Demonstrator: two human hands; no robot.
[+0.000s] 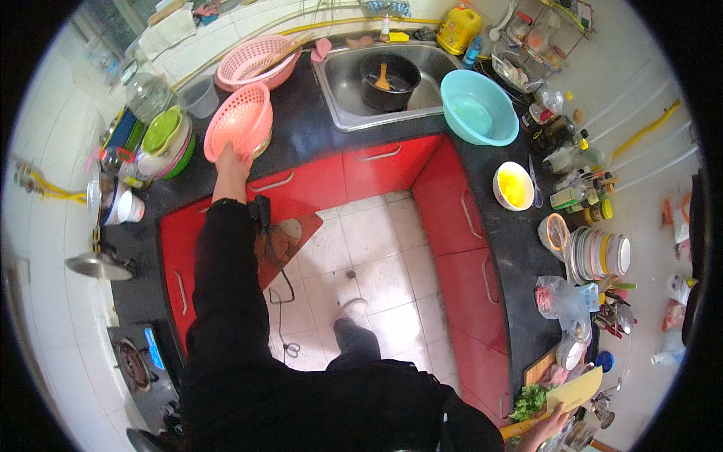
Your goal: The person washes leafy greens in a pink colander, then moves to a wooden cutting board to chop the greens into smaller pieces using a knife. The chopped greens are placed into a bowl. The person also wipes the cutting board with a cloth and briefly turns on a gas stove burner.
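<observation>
My left hand (232, 161) grips the near rim of a pink plastic colander (240, 121), which is tilted over the dark counter left of the sink. Another pink basket (257, 59) with long sticks lies behind it. Far off at the lower right, my right hand (545, 429) is at the yellow handle of a cleaver-shaped tool with a pale yellow blade or cover (575, 390). That tool is over leafy greens (530, 402) and beside a wooden cutting board (539, 367) with raw meat (555, 376).
A black pot (390, 96) with a wooden spatula stands in the steel sink (342, 85). A turquoise basin (479, 107) and a bowl of yellow food (513, 186) are on the right counter, near bottles and stacked dishes (599, 254). One red cabinet door (288, 248) stands open below.
</observation>
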